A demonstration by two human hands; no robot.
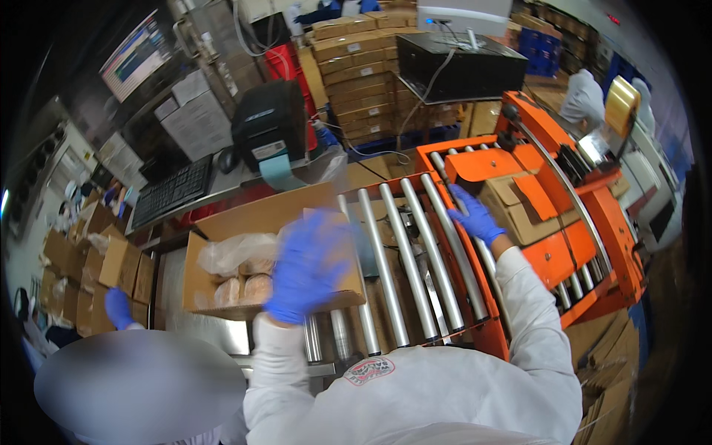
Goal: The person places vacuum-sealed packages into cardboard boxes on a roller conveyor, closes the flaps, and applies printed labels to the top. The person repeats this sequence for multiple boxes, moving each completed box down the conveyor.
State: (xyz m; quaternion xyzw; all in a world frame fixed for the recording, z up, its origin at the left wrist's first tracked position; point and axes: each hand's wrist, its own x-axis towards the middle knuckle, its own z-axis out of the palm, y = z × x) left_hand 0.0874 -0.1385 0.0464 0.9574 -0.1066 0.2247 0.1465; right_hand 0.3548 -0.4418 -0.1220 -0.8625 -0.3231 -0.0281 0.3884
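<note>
My left hand (pixel 308 264), in a blue glove and blurred, is over the right part of an open cardboard box (pixel 272 312). Its fingers are too smeared to make out a grip, and it hides part of the contents. Inside the box, pale pinkish portions (pixel 258 289) sit between cardboard dividers, with clear plastic film (pixel 236 253) across the back. My right hand (pixel 476 216), also blue-gloved, has its fingers apart at the infeed of an orange carton-sealing machine (pixel 584 233). Just beyond it, a closed carton (pixel 514 214) lies inside the machine.
Metal conveyor rollers (pixel 395 267) run between the open box and the sealer. Behind the box are a label printer (pixel 270 125) and a keyboard (pixel 172 192). A co-worker's gloved hand (pixel 118 307) is at left, near several open cartons (pixel 119 264). Stacked cartons (pixel 361 83) stand at the back.
</note>
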